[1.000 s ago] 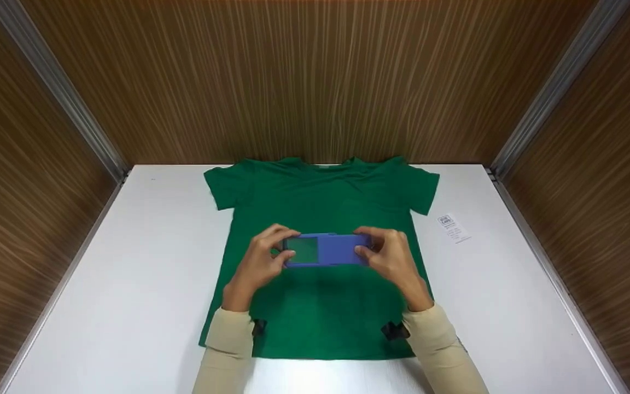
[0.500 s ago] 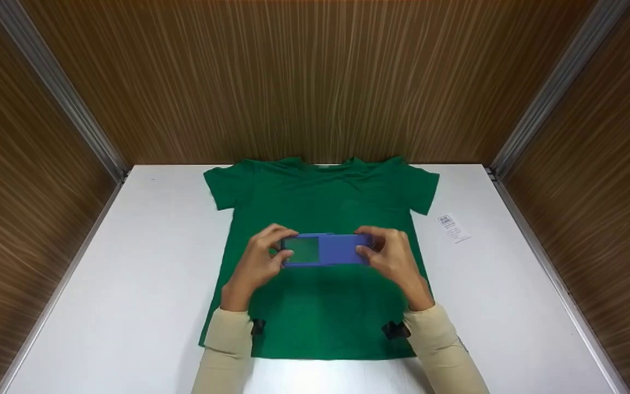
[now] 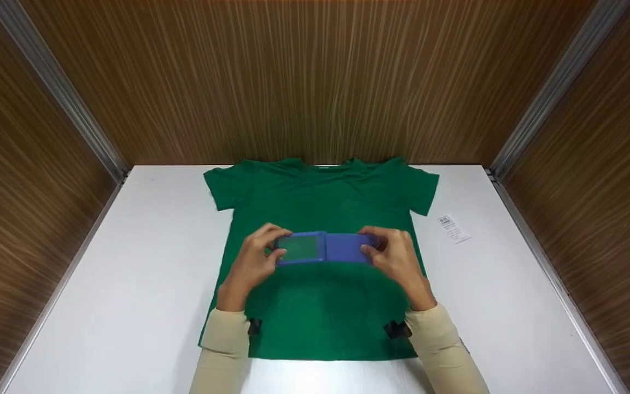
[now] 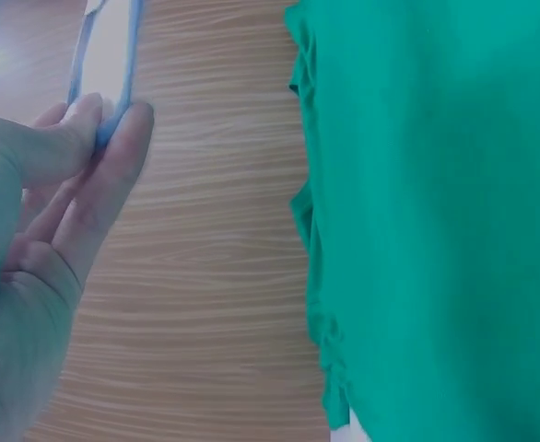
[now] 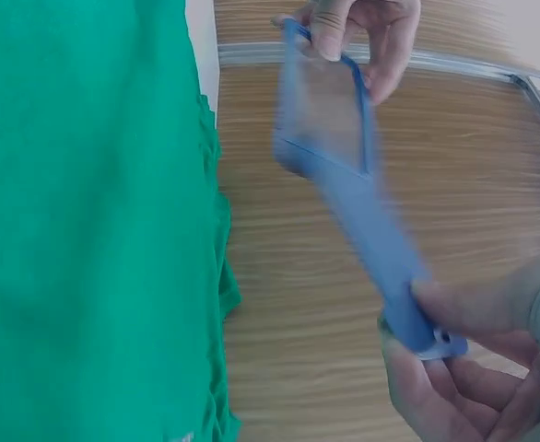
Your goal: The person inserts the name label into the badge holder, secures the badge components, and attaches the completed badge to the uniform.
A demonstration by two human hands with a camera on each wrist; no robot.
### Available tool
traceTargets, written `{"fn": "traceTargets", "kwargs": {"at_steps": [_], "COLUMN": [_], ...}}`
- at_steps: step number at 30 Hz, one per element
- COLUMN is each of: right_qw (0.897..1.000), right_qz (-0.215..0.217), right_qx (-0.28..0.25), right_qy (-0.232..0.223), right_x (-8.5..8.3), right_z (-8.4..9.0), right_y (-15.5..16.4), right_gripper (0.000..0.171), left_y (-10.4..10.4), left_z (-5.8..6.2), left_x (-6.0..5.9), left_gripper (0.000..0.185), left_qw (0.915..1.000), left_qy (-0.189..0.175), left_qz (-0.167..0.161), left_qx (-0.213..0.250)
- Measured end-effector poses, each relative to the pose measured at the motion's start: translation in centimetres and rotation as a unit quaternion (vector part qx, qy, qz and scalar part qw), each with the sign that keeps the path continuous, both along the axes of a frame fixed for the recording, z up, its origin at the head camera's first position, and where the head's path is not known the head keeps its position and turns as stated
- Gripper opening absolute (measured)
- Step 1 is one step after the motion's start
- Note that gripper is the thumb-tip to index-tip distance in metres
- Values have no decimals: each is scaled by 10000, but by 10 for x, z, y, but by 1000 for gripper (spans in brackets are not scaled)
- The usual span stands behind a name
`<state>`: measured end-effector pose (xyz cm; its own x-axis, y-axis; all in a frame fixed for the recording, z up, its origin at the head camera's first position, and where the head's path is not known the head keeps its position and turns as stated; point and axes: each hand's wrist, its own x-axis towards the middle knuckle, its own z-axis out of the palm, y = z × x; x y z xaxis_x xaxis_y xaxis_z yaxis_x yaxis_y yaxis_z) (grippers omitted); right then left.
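Observation:
A blue card holder with a clear window is held over the green T-shirt (image 3: 326,312). Its windowed frame (image 3: 301,247) is on the left, and a solid blue sliding part (image 3: 345,248) sticks out of it to the right. The left hand (image 3: 250,254) pinches the frame's outer end between thumb and fingers; the left wrist view shows this grip on the clear holder (image 4: 109,55). My right hand (image 3: 394,254) pinches the outer end of the solid part. In the right wrist view the two parts (image 5: 362,212) still overlap, meeting at an angle and blurred.
The T-shirt lies spread flat on a white table (image 3: 129,273), collar toward the back. A white printed card (image 3: 453,229) lies right of it near the sleeve. Wood-grain panels (image 3: 315,82) with metal corner rails wall in the back and both sides.
The left hand has shifted a little left with the windowed frame and the right hand slightly right, so the solid part sticks out further. The holder has tilted.

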<state>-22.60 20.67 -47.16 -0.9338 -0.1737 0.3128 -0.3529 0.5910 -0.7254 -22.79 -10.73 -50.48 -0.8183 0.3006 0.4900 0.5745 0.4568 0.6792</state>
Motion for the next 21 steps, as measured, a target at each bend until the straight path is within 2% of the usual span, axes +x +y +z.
{"fn": "traceTargets", "kwargs": {"at_steps": [5, 15, 21], "right_qw": [9997, 9987, 9978], "right_qz": [-108, -139, -148], "right_qx": [-34, 50, 147], "right_qy": [-193, -485, -624], "right_x": [-3, -8, -12], "right_z": [1, 0, -2], "right_y": [9, 20, 27], "right_gripper": [23, 25, 26], "left_y": [-10, -20, -25], "left_z": [2, 2, 4], "left_x": [0, -2, 0], "left_gripper": [30, 32, 34], "left_qw": [9994, 9988, 9978], "left_qy": [-20, 131, 19], "left_qz": [210, 373, 543], "left_qx": [289, 294, 376]}}
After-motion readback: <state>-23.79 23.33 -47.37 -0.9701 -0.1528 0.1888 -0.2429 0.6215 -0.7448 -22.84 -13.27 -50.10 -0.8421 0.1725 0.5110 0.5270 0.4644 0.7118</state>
